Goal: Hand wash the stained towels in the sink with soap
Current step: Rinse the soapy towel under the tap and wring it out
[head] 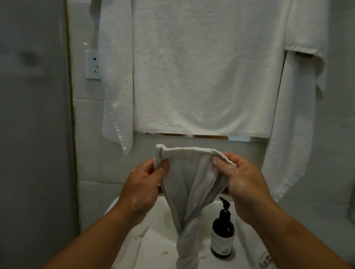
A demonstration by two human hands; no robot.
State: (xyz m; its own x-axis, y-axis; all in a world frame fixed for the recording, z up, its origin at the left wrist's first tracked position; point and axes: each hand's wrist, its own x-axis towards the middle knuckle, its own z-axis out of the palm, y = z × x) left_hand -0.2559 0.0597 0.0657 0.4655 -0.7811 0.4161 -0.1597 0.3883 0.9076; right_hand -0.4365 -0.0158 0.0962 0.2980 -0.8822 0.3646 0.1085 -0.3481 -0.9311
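Now the left hand (144, 183) and right hand (241, 186) each pinch the towel (189, 180) by its top edge, mid-frame, its twisted tail hanging over the sink (156, 238). Better untwist it fully, then find stains before pumping soap (223, 232).

Head camera, one view, at the sink (156, 238), facing the wall.

Wide-angle lens worn on the head; looks forward and somewhat down. Both forearms enter from the bottom edge. The left hand (144, 181) and right hand (243, 186) sit close to the lens at lower centre, pinching a small towel (191, 180) raised between them. The sink is seen steeply from above, cut off by the bottom edge; soap bottle (222, 234) just right of centre. Large hanging towel (202, 59) straight ahead fills most of the upper frame. Grey panel (20, 105) at far left is blurred, its edge leaning.
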